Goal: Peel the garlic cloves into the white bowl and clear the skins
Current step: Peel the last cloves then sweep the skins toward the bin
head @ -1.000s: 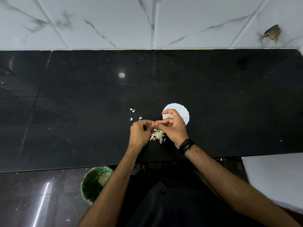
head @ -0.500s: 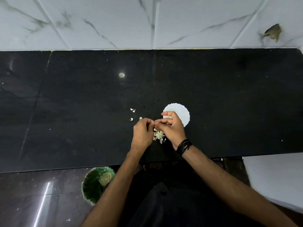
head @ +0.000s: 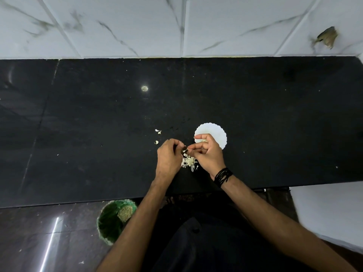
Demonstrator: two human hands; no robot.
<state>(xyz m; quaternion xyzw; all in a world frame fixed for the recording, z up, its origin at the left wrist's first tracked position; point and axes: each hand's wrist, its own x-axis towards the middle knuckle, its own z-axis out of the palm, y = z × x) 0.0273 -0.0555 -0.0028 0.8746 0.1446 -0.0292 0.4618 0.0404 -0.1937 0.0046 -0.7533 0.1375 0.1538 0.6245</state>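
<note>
Beside bowl (head: 215,132): skins (head: 189,161) (under hands).

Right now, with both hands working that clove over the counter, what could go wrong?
1. The skin pile lies on the black counter directly under the left hand and right hand; a brushing wrist could scatter it, as stray skins already lie farther left.
2. The clove is pinched beside the white bowl, not over it, so a slip would likely drop it among the skins.
3. The green bin stands on the floor below the edge, so swept skins might miss it.
</note>
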